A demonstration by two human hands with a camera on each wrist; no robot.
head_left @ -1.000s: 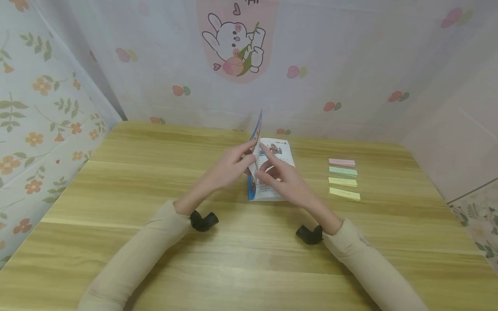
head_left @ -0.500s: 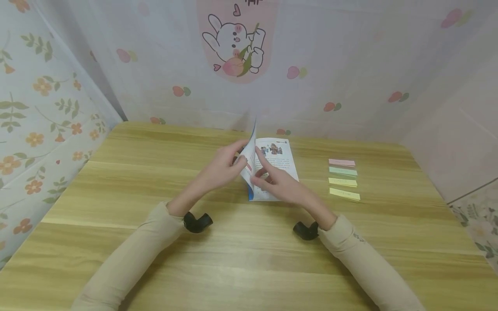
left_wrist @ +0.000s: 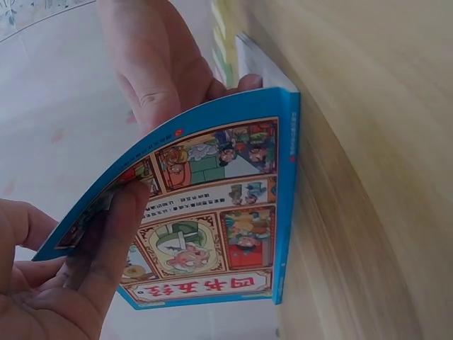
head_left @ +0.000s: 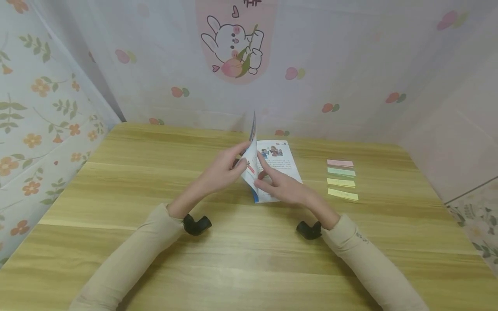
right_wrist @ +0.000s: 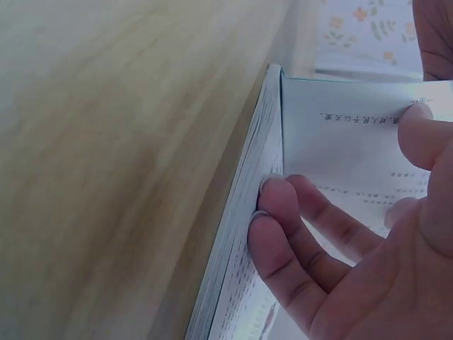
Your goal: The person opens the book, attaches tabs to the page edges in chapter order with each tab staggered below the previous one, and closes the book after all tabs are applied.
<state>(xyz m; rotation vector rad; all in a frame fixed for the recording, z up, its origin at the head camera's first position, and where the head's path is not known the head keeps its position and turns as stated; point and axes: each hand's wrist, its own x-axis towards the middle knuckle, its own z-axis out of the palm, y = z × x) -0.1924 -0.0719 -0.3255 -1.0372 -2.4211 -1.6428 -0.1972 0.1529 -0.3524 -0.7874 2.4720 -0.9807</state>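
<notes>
A thin book point(head_left: 278, 162) with printed pages and a colour drawing lies open on the table. Its blue illustrated cover point(left_wrist: 212, 177) stands raised on the left, bowed along with some pages. My left hand point(head_left: 221, 172) pinches the free edge of this raised part, thumb on the page side and fingers behind on the cover. My right hand point(head_left: 285, 185) is over the right-hand page. In the right wrist view, fingertips point(right_wrist: 272, 237) of that hand rest on the page near the fold, while its thumb reaches up to the raised page.
Right of the book lie small stacks of paper strips, a pink one point(head_left: 340, 163), a green one point(head_left: 341, 172) and yellow ones point(head_left: 341, 183). The wooden table point(head_left: 249, 263) ends at a patterned curtain point(head_left: 350, 65). Black curved pieces point(head_left: 197, 224) sit at both wrists.
The raised cover and pages have tipped slightly left, and more of the inner pages shows. My left hand has moved left with them; the right hand remains over the page.
</notes>
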